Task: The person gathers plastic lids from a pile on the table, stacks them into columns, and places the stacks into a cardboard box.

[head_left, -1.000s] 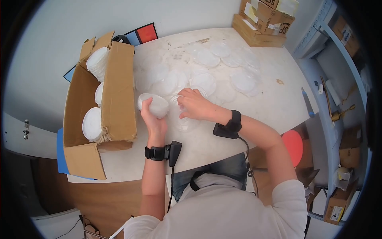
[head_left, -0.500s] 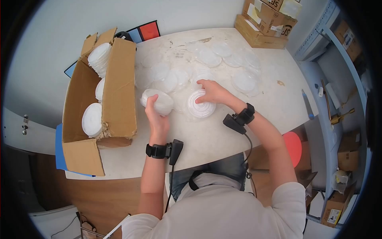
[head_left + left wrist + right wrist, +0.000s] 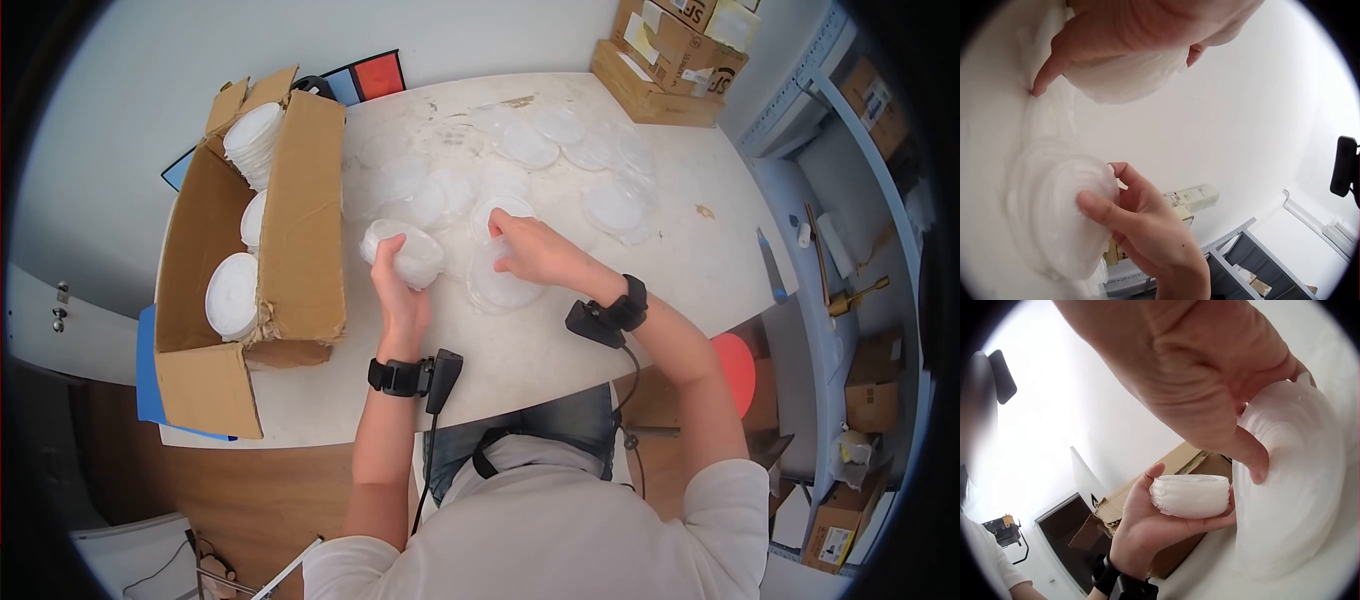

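A short stack of translucent white round lids point(image 3: 412, 256) lies in the left hand point(image 3: 402, 300), whose thumb and fingers grip its sides; the right wrist view shows the stack point(image 3: 1191, 496) on edge in the left hand point(image 3: 1141, 531). To its right, the right hand point(image 3: 542, 250) pinches a lid point(image 3: 500, 284) over the table, its thumb on the face and its fingers at the rim. In the left wrist view this lid point(image 3: 1075, 219) is tilted, with the right hand point(image 3: 1160, 231) at its edge. Other lids lie close beneath or behind it.
An open cardboard box point(image 3: 300, 230) with stacks of white lids point(image 3: 232, 296) stands on the left of the table. Loose lids point(image 3: 612, 208) spread over the table's back half. Cartons point(image 3: 660, 80) stand at the back right; a blue-handled tool point(image 3: 775, 270) lies near the right edge.
The right hand has moved right, away from the left hand, and now pinches a lid. The stack in the left hand has shifted slightly right.
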### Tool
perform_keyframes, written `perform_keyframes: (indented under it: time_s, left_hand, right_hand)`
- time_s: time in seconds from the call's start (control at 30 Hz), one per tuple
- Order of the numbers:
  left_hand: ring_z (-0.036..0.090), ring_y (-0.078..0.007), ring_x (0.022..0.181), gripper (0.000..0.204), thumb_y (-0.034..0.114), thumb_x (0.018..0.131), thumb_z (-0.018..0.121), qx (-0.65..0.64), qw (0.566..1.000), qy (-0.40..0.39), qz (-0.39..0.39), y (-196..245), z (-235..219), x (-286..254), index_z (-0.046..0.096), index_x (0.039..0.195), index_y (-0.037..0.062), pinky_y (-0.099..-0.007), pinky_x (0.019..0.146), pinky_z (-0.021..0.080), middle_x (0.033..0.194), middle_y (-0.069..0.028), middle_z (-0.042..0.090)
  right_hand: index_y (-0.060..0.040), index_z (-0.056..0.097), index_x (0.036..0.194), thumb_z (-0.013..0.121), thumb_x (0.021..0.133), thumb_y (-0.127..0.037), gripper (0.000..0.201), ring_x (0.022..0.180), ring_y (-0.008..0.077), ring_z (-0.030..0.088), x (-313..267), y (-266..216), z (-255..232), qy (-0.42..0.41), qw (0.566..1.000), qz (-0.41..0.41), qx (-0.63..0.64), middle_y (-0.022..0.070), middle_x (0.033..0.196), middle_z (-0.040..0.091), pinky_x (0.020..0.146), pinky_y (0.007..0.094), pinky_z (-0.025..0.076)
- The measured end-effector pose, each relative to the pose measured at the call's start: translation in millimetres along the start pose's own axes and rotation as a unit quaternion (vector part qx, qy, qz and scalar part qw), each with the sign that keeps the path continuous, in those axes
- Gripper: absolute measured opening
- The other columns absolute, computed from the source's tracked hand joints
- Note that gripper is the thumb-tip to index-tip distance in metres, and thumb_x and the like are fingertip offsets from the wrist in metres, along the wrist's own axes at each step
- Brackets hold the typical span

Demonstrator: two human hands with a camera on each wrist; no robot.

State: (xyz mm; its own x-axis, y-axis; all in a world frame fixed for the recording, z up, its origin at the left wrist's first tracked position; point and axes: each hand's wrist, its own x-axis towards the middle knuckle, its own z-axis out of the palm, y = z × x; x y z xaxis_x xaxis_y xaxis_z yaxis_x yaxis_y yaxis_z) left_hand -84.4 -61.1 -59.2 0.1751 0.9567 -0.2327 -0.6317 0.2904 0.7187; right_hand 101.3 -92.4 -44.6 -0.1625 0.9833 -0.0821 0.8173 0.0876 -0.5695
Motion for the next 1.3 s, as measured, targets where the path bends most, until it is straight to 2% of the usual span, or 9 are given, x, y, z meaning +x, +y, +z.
perform_keyframes:
  time_s: [0.2, 0.27, 0.37, 0.5, 0.67, 0.8, 1.0, 1.17, 1.3]
  left_hand:
    - [0.049, -0.0166, 0.090, 0.031, 0.025, 0.076, 0.055, 0.001, 1.000, 0.025, 0.004, 0, 1, 0, 0.049, 0.100, 0.0071, -0.0317, 0.077, 0.040, 0.094, -0.0032, 0.050]
    - [0.050, -0.0195, 0.090, 0.034, 0.026, 0.075, 0.055, 0.011, 1.000, 0.018, 0.012, -5, -5, 6, 0.047, 0.102, 0.0090, -0.0357, 0.074, 0.041, 0.096, -0.0044, 0.050]
    - [0.050, -0.0221, 0.091, 0.036, 0.028, 0.074, 0.055, 0.024, 1.000, 0.009, 0.019, -6, -6, 7, 0.046, 0.104, 0.0109, -0.0393, 0.070, 0.042, 0.099, -0.0054, 0.050]
    - [0.049, -0.0161, 0.090, 0.030, 0.024, 0.076, 0.055, 0.003, 1.000, 0.009, 0.007, -1, -2, 2, 0.049, 0.100, 0.0065, -0.0309, 0.078, 0.039, 0.094, -0.0029, 0.050]
    - [0.049, -0.0156, 0.091, 0.030, 0.023, 0.076, 0.054, 0.001, 1.000, 0.011, 0.012, -1, 1, 1, 0.049, 0.100, 0.0066, -0.0305, 0.078, 0.039, 0.094, -0.0028, 0.050]
    - [0.049, -0.0155, 0.092, 0.031, 0.024, 0.075, 0.054, 0.013, 1.000, 0.023, 0.009, 1, 3, -1, 0.048, 0.100, 0.0069, -0.0305, 0.078, 0.039, 0.095, -0.0028, 0.050]
    - [0.050, -0.0208, 0.094, 0.038, 0.027, 0.074, 0.055, 0.029, 0.999, 0.014, 0.015, -4, -5, 6, 0.046, 0.106, 0.0091, -0.0369, 0.075, 0.043, 0.101, -0.0053, 0.050]
    - [0.050, -0.0210, 0.094, 0.038, 0.027, 0.074, 0.055, 0.030, 0.999, 0.017, 0.016, -5, -5, 6, 0.046, 0.106, 0.0088, -0.0373, 0.074, 0.043, 0.100, -0.0056, 0.050]
    - [0.050, -0.0212, 0.094, 0.039, 0.027, 0.073, 0.055, 0.030, 0.999, 0.012, 0.015, -6, -8, 8, 0.046, 0.107, 0.0086, -0.0376, 0.074, 0.043, 0.101, -0.0060, 0.049]
  right_hand:
    - [-0.0024, 0.046, 0.090, 0.065, 0.071, -0.007, 0.027, 0.085, 0.0304, 0.055, 2, 8, -50, -0.002, 0.987, -0.057, 0.152, 0.0165, 0.087, 0.057, 0.075, 0.0356, 0.043]
    - [-0.0023, 0.048, 0.087, 0.068, 0.068, -0.007, 0.027, 0.091, 0.0311, 0.052, 1, 1, -59, 0.206, 0.978, -0.030, 0.007, 0.0150, 0.098, 0.055, 0.072, 0.0388, 0.043]
    - [-0.0022, 0.046, 0.092, 0.069, 0.068, -0.008, 0.034, 0.103, 0.0300, 0.046, 3, 13, -28, 0.233, 0.941, -0.178, -0.170, 0.0143, 0.111, 0.048, 0.078, 0.0418, 0.042]
    - [-0.0036, 0.041, 0.090, 0.067, 0.068, -0.006, 0.034, 0.108, 0.0325, 0.041, 11, 29, 8, 0.214, 0.912, -0.194, -0.291, 0.0163, 0.114, 0.043, 0.084, 0.0413, 0.039]
    - [-0.0028, 0.040, 0.101, 0.060, 0.072, -0.007, 0.035, 0.108, 0.0358, 0.043, 8, 17, -6, 0.046, 0.987, -0.129, -0.082, 0.0185, 0.123, 0.039, 0.086, 0.0408, 0.039]
    - [-0.0032, 0.042, 0.106, 0.058, 0.074, -0.008, 0.037, 0.098, 0.0353, 0.050, 8, 22, -19, 0.042, 0.989, -0.098, -0.100, 0.0180, 0.116, 0.047, 0.082, 0.0398, 0.041]
    - [-0.0021, 0.047, 0.108, 0.055, 0.072, -0.001, 0.037, 0.084, 0.0332, 0.058, 1, 18, -44, 0.219, 0.975, -0.041, -0.015, 0.0178, 0.093, 0.059, 0.074, 0.0349, 0.047]
    - [0.0017, 0.049, 0.105, 0.055, 0.070, 0.002, 0.035, 0.097, 0.0311, 0.055, -3, 27, -22, 0.268, 0.909, -0.251, -0.196, 0.0164, 0.104, 0.056, 0.080, 0.0361, 0.048]
    - [0.0016, 0.049, 0.104, 0.055, 0.072, 0.001, 0.033, 0.100, 0.0285, 0.055, 10, 31, -33, 0.333, 0.885, -0.225, -0.234, 0.0150, 0.107, 0.055, 0.083, 0.0355, 0.047]
